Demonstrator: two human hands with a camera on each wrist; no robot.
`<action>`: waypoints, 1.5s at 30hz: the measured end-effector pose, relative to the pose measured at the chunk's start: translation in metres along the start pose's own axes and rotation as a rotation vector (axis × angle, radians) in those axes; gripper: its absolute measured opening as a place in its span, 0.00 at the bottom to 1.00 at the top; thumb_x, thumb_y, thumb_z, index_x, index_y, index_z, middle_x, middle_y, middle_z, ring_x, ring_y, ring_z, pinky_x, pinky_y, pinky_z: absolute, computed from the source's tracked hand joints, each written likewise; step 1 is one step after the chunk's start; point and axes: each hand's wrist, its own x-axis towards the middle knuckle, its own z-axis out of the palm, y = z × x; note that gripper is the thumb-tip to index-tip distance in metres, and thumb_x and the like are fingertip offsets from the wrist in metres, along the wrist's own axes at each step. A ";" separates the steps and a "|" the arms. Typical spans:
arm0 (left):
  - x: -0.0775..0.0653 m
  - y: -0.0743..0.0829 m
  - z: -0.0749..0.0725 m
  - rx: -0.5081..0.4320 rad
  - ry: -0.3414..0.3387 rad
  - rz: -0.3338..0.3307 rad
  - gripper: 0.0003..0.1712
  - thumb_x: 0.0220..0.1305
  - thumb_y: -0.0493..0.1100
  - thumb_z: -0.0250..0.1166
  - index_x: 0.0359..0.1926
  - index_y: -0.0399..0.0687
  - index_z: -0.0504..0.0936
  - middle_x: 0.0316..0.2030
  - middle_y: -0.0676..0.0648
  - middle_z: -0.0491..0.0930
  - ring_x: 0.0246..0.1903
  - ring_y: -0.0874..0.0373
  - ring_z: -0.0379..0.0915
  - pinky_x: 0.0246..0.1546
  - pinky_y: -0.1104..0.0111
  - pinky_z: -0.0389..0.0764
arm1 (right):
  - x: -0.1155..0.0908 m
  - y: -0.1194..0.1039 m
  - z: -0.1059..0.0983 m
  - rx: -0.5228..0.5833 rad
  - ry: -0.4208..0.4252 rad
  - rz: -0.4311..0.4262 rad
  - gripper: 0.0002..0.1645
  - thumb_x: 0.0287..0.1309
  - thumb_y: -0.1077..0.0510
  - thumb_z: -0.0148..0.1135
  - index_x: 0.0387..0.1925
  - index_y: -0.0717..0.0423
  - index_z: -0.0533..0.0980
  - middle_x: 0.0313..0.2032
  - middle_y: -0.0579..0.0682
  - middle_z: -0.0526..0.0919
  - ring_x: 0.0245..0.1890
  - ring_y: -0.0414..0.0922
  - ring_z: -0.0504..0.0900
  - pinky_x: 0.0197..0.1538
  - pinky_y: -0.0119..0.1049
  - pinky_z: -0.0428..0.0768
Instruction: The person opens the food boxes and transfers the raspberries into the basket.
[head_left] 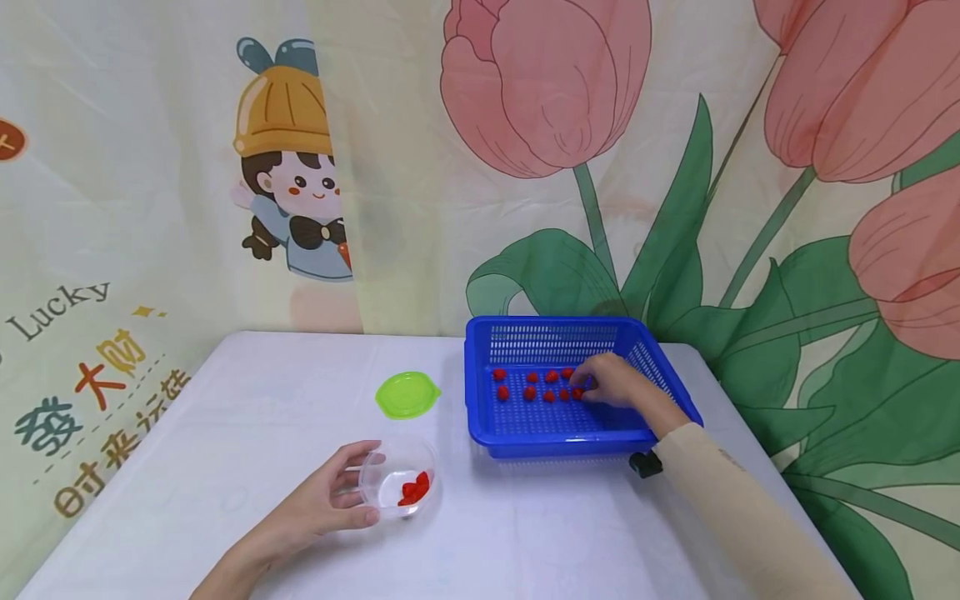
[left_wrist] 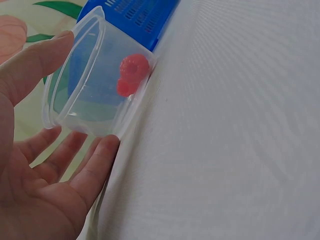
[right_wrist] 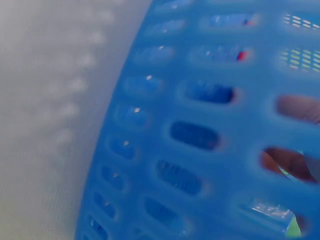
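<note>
My left hand holds a clear plastic cup on the table, the thumb on one side near the rim and the fingers on the other. Several red toy-like raspberries lie at the cup's bottom. Over the right part of a blue plastic basket reaches my right hand, its fingertips pinching a raspberry on the basket floor. More raspberries lie there in two loose rows. Through the basket's slots in the right wrist view, only bits of fingers show.
A bright green lid lies on the white tablecloth, behind the cup and left of the basket. The basket's raised walls surround the raspberries. A printed curtain hangs behind the table. Near my right wrist sits a small black device.
</note>
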 end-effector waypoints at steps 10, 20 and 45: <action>0.002 -0.002 0.000 -0.009 -0.001 0.002 0.53 0.63 0.37 0.77 0.81 0.53 0.57 0.77 0.38 0.61 0.68 0.40 0.73 0.56 0.68 0.83 | -0.008 -0.033 -0.026 0.007 0.082 -0.056 0.16 0.60 0.64 0.77 0.51 0.59 0.88 0.48 0.53 0.91 0.49 0.54 0.87 0.53 0.47 0.86; 0.001 -0.004 -0.001 -0.009 0.000 -0.009 0.52 0.63 0.37 0.77 0.81 0.55 0.58 0.77 0.38 0.61 0.69 0.41 0.73 0.57 0.69 0.83 | -0.008 -0.104 -0.052 0.053 0.103 -0.214 0.18 0.63 0.63 0.76 0.55 0.54 0.87 0.52 0.49 0.90 0.52 0.50 0.86 0.53 0.43 0.87; 0.000 -0.004 -0.002 0.008 -0.019 0.025 0.51 0.65 0.37 0.76 0.81 0.54 0.57 0.77 0.36 0.60 0.68 0.39 0.74 0.56 0.67 0.84 | 0.028 -0.219 -0.029 0.113 -0.125 -0.387 0.23 0.64 0.56 0.77 0.60 0.47 0.85 0.54 0.43 0.88 0.51 0.39 0.84 0.52 0.30 0.85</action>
